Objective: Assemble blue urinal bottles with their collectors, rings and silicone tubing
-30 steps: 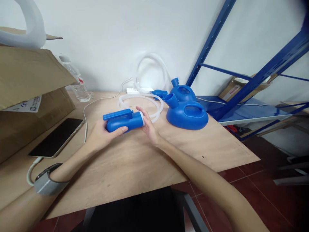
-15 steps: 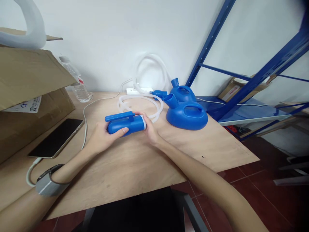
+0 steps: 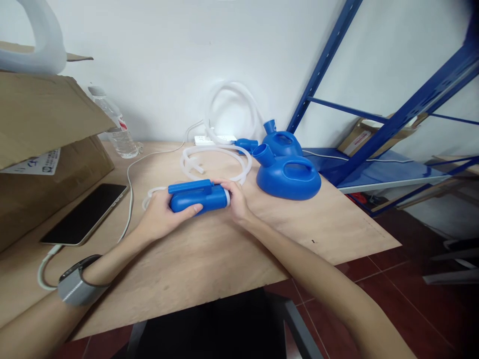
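Both hands hold a blue plastic urinal bottle [image 3: 200, 198] sideways above the table, its long handle on top and a white ring at its right end. My left hand [image 3: 159, 214] wraps around the rounded left end, thumb along the near side. Around the white-ringed end, the fingers of my right hand [image 3: 236, 200] are closed; what they cover there is hidden. A clear tube [image 3: 148, 197] shows behind my left hand. Beyond lies a coiled clear hose [image 3: 245, 162]. Two blue jug-like urinals, a near one [image 3: 288, 180] and a far one [image 3: 282, 143], stand to the right.
A cardboard box [image 3: 48, 112], a phone [image 3: 84, 214] on its cable and a water bottle [image 3: 118, 127] occupy the left side. At the wall are a power strip [image 3: 202, 140] and a small blue fitting [image 3: 247, 145]. A blue metal shelf [image 3: 392, 172] stands right of the table [image 3: 209, 259].
The held bottle has shifted slightly right and down with both hands. More of the handle side faces me, and the clear tube now shows behind my left hand.
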